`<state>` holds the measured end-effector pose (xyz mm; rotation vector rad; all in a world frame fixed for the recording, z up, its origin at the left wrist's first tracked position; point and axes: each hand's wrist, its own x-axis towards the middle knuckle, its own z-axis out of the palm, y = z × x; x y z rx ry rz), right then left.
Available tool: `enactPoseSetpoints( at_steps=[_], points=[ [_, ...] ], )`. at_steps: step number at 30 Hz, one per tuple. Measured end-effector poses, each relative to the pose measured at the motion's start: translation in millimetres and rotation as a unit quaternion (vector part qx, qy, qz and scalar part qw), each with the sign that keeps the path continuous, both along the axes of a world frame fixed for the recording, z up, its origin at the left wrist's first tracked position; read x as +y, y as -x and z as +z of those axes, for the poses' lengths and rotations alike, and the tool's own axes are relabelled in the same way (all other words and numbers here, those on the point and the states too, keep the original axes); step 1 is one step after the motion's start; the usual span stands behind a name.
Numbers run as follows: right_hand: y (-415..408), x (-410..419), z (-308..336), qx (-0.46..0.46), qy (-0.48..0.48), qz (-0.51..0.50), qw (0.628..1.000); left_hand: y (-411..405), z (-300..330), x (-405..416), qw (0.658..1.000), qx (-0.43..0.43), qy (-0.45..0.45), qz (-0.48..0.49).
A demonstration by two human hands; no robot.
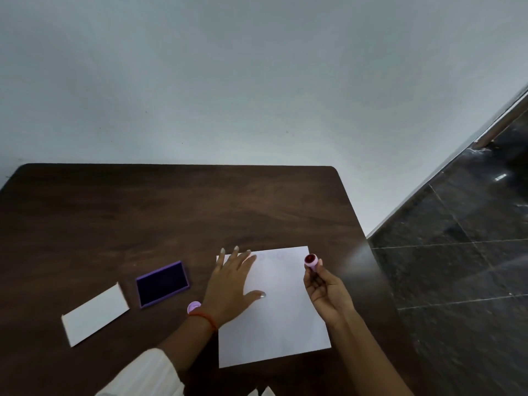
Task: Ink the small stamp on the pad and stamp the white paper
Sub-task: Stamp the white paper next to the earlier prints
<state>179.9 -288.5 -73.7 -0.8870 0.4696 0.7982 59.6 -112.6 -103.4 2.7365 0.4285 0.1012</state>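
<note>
Paper near the table's right edge, open room behind; pad left. Left hand flat, released, pinning paper. Right hand raised, grip grasping stamp, face up.

head view looks forward and down, close over the table.

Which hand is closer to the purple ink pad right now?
Left. The left hand lies flat on the white paper, just right of the ink pad. The right hand holds the small stamp at the paper's far side.
</note>
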Motion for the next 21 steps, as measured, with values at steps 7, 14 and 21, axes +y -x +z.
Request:
enactPoseSetpoints(
  at_steps=[7,14,21],
  points=[
    [-27.9,20.4,-8.3,-0.033,0.093,0.028,0.995,-21.6,-14.2,-4.8,0.998,0.049,0.003,-0.025],
    [-37.0,27.2,-29.7,-0.156,0.253,0.072,0.952,-16.5,-27.9,-1.7,0.997,0.059,0.048,-0.019],
    [-30.1,36.9,-32.0,-0.323,0.382,0.111,0.859,-18.7,-28.8,-0.8,0.995,0.061,0.08,-0.018]
  ],
)
